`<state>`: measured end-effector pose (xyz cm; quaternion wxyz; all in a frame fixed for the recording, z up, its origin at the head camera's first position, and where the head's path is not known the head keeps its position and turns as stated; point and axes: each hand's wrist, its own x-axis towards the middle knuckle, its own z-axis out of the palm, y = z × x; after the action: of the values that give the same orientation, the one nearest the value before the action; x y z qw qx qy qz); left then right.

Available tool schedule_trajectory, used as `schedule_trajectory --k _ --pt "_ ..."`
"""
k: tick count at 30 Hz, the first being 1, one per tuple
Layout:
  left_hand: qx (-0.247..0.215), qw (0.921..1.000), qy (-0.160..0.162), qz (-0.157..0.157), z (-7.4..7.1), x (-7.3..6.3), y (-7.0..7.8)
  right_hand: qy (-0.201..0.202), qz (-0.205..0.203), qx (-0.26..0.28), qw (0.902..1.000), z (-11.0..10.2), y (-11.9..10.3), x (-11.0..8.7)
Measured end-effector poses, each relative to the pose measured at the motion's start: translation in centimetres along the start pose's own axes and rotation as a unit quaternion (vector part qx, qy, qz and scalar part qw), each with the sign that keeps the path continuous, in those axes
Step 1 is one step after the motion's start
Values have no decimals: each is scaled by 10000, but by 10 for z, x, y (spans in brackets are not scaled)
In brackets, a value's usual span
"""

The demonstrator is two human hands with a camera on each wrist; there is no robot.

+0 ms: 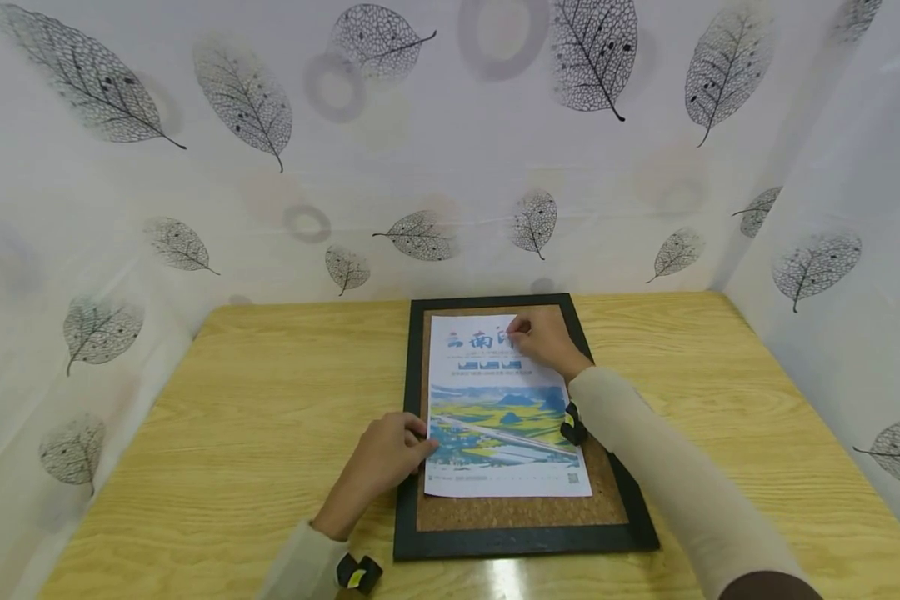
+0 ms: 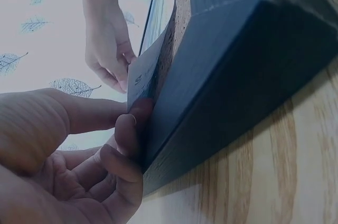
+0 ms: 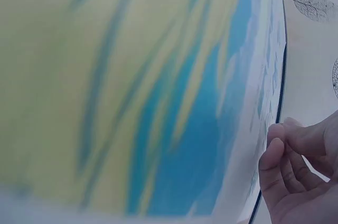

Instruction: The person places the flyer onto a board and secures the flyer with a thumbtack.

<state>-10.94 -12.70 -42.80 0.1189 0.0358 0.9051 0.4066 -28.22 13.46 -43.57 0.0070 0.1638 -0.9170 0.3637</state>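
Note:
A printed paper poster (image 1: 498, 417) with blue lettering and a yellow-green landscape lies over a cork board (image 1: 521, 514) in a black frame (image 1: 525, 542). My left hand (image 1: 390, 454) pinches the poster's left edge, with the thumb on top. In the left wrist view, that edge stands slightly off the cork between the thumb and fingers of my left hand (image 2: 95, 160). Near the poster's top right corner is my right hand (image 1: 547, 337), its thumb and forefinger brought together over the lettering. Between the fingertips of my right hand (image 3: 298, 166), nothing can be made out.
The framed board lies on a wood-grain table (image 1: 285, 383), near its back edge. A white cloth with printed leaves (image 1: 450, 183) hangs behind and along both sides. Black straps (image 1: 358, 573) with yellow tags sit at both wrists.

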Motion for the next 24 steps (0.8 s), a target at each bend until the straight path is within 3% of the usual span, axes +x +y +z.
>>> schedule_trajectory --k 6,9,17,24 --pt "11 10000 22 -40 0 0 0 -150 563 43 9983 3 -5 6" --pt "15 10000 11 -65 0 0 0 -310 857 346 9952 3 -7 9" --pt "22 9999 -17 -96 0 0 2 -533 1438 1342 9790 1 -13 18" --pt "-39 9999 -36 -94 0 1 3 -563 1842 1521 9694 2 -13 28"
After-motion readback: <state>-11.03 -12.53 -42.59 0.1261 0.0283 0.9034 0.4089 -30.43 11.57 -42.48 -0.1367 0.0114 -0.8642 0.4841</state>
